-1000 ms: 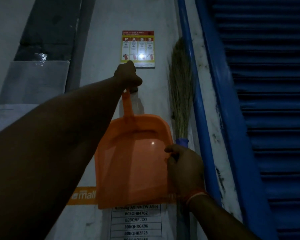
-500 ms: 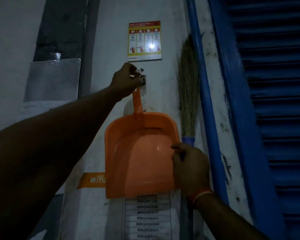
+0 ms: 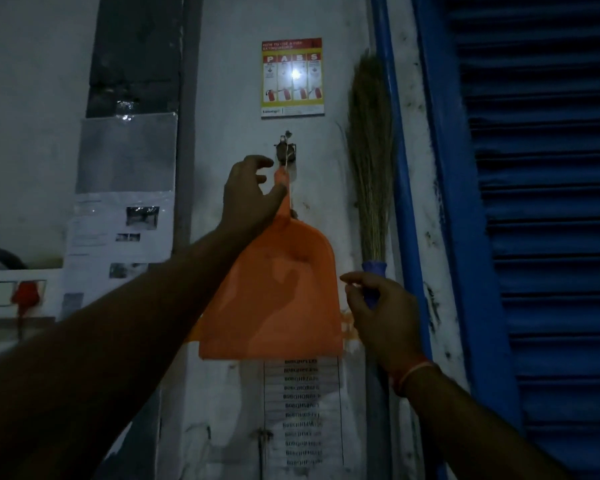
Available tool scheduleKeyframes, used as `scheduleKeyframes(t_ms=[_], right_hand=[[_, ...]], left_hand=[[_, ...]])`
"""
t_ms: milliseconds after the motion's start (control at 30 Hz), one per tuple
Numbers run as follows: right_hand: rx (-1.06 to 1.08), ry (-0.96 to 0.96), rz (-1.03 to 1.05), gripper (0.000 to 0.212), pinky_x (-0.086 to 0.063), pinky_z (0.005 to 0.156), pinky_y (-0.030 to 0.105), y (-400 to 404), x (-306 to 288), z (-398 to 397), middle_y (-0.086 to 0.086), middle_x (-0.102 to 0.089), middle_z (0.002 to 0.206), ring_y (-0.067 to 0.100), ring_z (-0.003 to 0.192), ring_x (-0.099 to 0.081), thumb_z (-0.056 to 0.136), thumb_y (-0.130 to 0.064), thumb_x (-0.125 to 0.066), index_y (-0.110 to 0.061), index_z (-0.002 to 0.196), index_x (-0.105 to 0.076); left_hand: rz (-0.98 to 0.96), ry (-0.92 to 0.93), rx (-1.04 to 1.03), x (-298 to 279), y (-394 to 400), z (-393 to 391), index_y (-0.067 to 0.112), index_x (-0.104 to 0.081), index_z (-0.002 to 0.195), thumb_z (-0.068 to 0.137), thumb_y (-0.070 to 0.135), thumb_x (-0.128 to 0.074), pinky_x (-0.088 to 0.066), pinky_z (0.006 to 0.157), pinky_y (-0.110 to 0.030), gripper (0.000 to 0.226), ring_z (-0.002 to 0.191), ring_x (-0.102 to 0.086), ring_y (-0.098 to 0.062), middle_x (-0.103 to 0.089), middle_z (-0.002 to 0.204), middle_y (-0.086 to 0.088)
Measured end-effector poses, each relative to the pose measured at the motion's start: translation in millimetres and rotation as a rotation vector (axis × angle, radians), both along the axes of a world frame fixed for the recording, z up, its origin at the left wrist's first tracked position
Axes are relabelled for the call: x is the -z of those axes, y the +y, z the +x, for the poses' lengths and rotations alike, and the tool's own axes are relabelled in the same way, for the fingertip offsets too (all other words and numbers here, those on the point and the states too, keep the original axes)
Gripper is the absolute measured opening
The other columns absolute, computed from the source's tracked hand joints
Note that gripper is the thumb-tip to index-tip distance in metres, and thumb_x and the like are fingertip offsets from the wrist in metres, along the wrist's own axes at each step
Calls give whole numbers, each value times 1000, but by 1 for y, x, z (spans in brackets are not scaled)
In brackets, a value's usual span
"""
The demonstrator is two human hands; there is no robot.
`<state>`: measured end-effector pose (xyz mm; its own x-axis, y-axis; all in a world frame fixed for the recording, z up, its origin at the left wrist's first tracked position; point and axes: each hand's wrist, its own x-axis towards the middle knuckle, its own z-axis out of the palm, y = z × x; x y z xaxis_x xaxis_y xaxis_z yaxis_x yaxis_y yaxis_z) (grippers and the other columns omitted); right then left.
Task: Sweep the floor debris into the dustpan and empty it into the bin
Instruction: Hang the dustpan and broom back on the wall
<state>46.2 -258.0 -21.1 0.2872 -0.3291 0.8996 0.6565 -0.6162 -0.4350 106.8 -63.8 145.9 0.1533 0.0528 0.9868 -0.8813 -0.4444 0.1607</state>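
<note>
Both hands (image 3: 250, 195) (image 3: 385, 313) now off hung dustpan (image 3: 281, 289)

The wall poster (image 3: 292, 77) reads "HOW TO USE A FIRE EXTINGUISHER" and "PASS"; the printed list's (image 3: 302, 410) codes are blurred.

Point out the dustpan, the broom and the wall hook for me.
dustpan (image 3: 278, 292), head view: middle of the orange pan.
broom (image 3: 371, 161), head view: the bristles.
wall hook (image 3: 284, 150), head view: the dark bracket above the pan's handle.

Extinguisher poster (image 3: 292, 77) on wall; blue shutter (image 3: 548, 237) right.
</note>
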Motion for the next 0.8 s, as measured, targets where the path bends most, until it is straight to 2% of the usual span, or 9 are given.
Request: scheduleKeyframes(t_ms=[100,200,300,433,533,667,733,800], right_hand=[[-115,-1,36,22,-61,60,32,9,-9,-24,-3,-70,93,14,69,-68,92,-16,-65,-32,103,-74],[-242,-11,68,21,-54,48,28,14,-15,-55,6,-70,80,23,55,-64,95,-13,-61,-26,104,-74],[-324,-14,77,22,-52,48,28,15,-11,-84,10,-67,77,22,52,-62,97,-12,-57,-23,107,-73],[-373,-19,96,21,-55,50,32,11,0,-126,11,-67,77,20,52,-61,99,-11,-54,-18,108,-72],[-385,-27,113,21,-56,52,32,9,7,-152,11,-69,83,20,53,-60,99,-10,-53,-17,106,-72],[-368,-33,132,22,-57,55,32,9,14,-173,6,-69,81,19,56,-61,99,-12,-53,-21,105,-72],[-389,-6,124,21,-60,59,38,6,13,-184,1,-68,80,19,59,-64,99,-14,-53,-23,107,-71],[-404,62,20,24,-62,69,42,-1,8,-195,-6,-67,86,19,69,-68,100,-18,-53,-26,117,-67]], left_hand=[[19,35,221,54,4,-43,19,-56,134,96,27,-69,-55,93,-20,41,115,-60,-4,-58,136,2],[40,230,457,112,4,-87,23,-58,128,96,22,-67,-56,99,-37,33,117,-62,-8,-62,130,8],[89,462,593,176,1,-125,26,-59,123,94,24,-71,-57,98,-43,31,119,-63,-13,-63,128,6],[112,643,789,242,-19,-174,21,-60,121,87,22,-74,-58,95,-39,37,118,-66,-19,-67,127,-1],[72,666,841,272,-44,-205,21,-62,121,90,15,-76,-59,92,-39,34,112,-69,-21,-65,129,-6],[-35,671,834,285,-64,-236,19,-61,121,88,8,-78,-59,90,-56,39,103,-69,-40,-67,123,-11],[-50,621,789,286,-67,-249,18,-61,121,89,5,-77,-61,85,-50,38,97,-70,-34,-70,117,-9],[-61,544,704,283,-63,-257,20,-64,121,91,5,-75,-61,82,-47,36,97,-69,-30,-71,113,-6]])
